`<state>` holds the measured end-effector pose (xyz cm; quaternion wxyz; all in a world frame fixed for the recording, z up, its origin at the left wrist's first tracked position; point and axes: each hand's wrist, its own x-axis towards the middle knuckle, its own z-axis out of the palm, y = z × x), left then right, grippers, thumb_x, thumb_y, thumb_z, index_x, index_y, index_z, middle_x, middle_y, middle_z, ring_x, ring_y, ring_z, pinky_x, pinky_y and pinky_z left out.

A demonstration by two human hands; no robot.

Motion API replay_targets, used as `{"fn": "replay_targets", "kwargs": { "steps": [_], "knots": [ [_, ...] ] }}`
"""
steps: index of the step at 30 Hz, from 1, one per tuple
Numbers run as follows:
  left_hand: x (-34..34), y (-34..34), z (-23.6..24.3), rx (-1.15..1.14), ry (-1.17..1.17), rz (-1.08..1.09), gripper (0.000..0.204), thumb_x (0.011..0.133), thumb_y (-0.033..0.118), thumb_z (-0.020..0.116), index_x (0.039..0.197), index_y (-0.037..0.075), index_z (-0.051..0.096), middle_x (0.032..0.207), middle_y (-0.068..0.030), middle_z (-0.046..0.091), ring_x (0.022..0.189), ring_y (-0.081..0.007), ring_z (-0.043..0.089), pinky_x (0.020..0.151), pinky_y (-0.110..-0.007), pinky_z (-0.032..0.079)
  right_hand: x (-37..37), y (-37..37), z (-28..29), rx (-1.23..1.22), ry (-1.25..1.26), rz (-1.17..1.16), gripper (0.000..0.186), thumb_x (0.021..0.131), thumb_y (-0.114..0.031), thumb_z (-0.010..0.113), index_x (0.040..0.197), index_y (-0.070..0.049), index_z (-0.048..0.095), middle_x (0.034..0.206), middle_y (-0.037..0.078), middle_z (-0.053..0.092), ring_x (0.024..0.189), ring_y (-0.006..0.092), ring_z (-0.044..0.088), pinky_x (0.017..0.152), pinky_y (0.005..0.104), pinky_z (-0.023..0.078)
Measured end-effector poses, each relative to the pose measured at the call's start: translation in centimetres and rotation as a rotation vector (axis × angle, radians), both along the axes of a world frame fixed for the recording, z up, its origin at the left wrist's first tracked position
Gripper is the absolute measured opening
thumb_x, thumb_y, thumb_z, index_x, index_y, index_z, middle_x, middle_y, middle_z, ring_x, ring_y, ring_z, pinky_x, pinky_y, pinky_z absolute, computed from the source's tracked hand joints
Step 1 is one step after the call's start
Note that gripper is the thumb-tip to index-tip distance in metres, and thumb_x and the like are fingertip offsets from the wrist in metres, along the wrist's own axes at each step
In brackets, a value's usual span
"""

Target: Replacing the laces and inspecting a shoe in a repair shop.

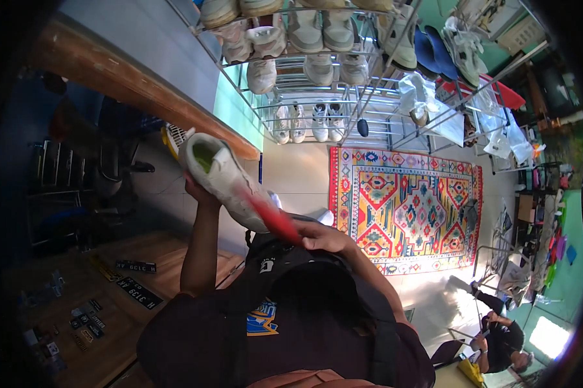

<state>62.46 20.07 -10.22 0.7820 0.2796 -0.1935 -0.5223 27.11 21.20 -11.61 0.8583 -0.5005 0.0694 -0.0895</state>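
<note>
A white shoe was just left of the scene's middle. The 2 hands were apart: the left hand clamped on the shoe, the right hand gripping a blurred red thing against or just beside it. A patterned rug lay right, a shoe rack far.
</note>
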Motion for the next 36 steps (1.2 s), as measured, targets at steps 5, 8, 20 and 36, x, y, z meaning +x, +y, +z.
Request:
{"fn": "replay_targets", "kwargs": {
  "steps": [5, 8, 20, 36],
  "knots": [
    [8.1, 1.4, -0.6, -0.286, 0.145, -0.002, 0.077, 0.099, 0.062, 0.040, 0.154, 0.009, 0.035, 0.154, -0.0161, 0.042, 0.138, -0.0372, 0.045, 0.115, -0.054, 0.037, 2.3, -1.6, 0.3, -0.028, 0.208, -0.071, 0.059, 0.096, -0.035, 0.068, 0.144, -0.004, 0.049, 0.128, 0.008, 0.059, 0.124, 0.0188, 0.052, 0.107, 0.0351, 0.037],
    [10.0, 2.8, 0.1, 0.136, -0.164, 0.354, 0.077, 0.098, 0.064, 0.038, 0.154, 0.011, 0.035, 0.154, -0.0152, 0.042, 0.139, -0.0376, 0.044, 0.116, -0.054, 0.037, 2.5, -3.2, -1.8, 0.256, 0.359, -0.468, 0.047, 0.095, -0.019, 0.069, 0.138, -0.003, 0.055, 0.107, 0.003, 0.065, 0.100, 0.0137, 0.062, 0.091, 0.0303, 0.048],
    [15.2, 7.5, -4.3, 0.367, 0.000, 0.525, 0.074, 0.096, 0.063, 0.046, 0.152, 0.014, 0.037, 0.150, -0.0109, 0.046, 0.135, -0.0349, 0.047, 0.112, -0.051, 0.041, 0.6, -18.1, -19.1, 0.087, 0.444, -1.158, 0.028, 0.096, -0.005, 0.063, 0.123, -0.005, 0.061, 0.090, -0.001, 0.064, 0.077, 0.0100, 0.062, 0.067, 0.0281, 0.055],
    [6.2, 5.0, -3.6, 0.059, -0.074, 0.565, 0.079, 0.095, 0.060, 0.051, 0.157, 0.017, 0.028, 0.157, -0.0118, 0.038, 0.143, -0.0356, 0.041, 0.117, -0.053, 0.036, 5.3, -31.6, -25.8, -0.081, 0.631, -0.732, 0.018, 0.085, 0.005, 0.060, 0.097, -0.008, 0.066, 0.074, -0.002, 0.064, 0.059, 0.0068, 0.052, 0.051, 0.0249, 0.040]
  ]
}}
